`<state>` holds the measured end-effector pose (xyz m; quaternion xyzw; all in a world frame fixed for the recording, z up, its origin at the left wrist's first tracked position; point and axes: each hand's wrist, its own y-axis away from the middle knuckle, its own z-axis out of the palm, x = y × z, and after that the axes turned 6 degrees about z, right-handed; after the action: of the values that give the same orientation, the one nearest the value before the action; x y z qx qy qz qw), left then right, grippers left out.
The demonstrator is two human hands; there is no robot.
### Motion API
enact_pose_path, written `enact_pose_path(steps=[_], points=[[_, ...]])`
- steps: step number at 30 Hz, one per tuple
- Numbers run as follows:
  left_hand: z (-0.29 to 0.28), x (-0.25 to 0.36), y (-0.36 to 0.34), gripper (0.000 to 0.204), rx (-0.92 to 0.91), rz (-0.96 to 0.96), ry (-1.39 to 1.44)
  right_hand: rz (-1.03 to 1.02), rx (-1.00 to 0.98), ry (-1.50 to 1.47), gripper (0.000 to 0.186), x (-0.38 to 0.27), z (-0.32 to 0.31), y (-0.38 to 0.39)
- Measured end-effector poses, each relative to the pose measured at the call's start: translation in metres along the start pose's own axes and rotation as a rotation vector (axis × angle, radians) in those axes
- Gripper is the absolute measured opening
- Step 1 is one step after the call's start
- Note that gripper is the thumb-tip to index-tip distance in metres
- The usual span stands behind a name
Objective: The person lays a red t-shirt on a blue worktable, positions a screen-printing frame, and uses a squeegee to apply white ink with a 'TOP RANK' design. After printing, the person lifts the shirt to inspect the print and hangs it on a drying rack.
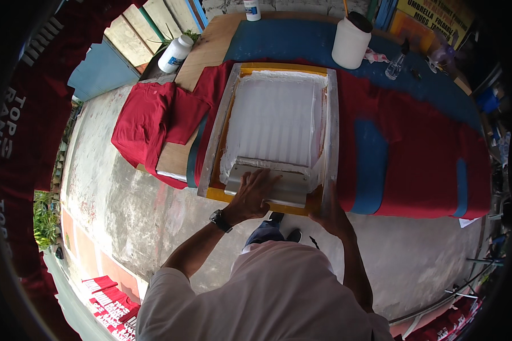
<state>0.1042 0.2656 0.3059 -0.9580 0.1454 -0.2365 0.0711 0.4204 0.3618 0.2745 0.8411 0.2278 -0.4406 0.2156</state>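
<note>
A screen printing frame (332, 125) lies over a red shirt (352, 102) on the table. Its pale mesh (276, 116) is smeared with white ink, thickest along the edges, with amber tape inside the rim. Across the near end of the mesh rests a wide metal squeegee (290, 190), white ink along its far edge. My left hand (250, 196), a watch at its wrist, grips the squeegee from the left, fingers over its top. My right hand (333, 219) holds the frame's near right corner; some of its fingers are hidden.
A heap of red shirts (145, 128) lies left of the frame; another red shirt (432, 165) spreads to the right. A large white jar (351, 42), a spray bottle (397, 61) and a white bottle (176, 54) stand farther back. Printed red shirts (17, 142) hang at far left.
</note>
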Motion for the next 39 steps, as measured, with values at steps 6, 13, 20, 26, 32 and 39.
enact_pose_path(steps=[6, 13, 20, 26, 32, 39], points=[[-0.011, -0.06, 0.05, 0.074, 0.456, -0.37, -0.071, 0.27, 0.165, 0.026, 0.103, -0.002, -0.002, 0.0], [-0.016, -0.153, 0.132, 0.063, 0.438, -1.001, 0.522, 0.047, 0.366, 0.368, 0.073, 0.013, 0.019, -0.014], [-0.043, -0.158, 0.119, 0.061, 0.277, -1.01, 0.55, 0.414, 0.366, -0.077, 0.048, -0.011, 0.007, -0.016], [-0.089, -0.153, 0.095, 0.06, 0.202, -0.904, 0.598, 0.442, 0.415, -0.153, 0.037, -0.049, -0.018, -0.018], [-0.128, -0.135, 0.086, 0.073, 0.291, -0.886, 0.617, 0.171, 0.52, -0.06, 0.038, -0.089, -0.053, -0.02], [-0.116, -0.096, 0.08, 0.093, 0.305, -0.923, 0.585, 0.313, 0.4, -0.273, 0.047, -0.09, -0.097, -0.015]])
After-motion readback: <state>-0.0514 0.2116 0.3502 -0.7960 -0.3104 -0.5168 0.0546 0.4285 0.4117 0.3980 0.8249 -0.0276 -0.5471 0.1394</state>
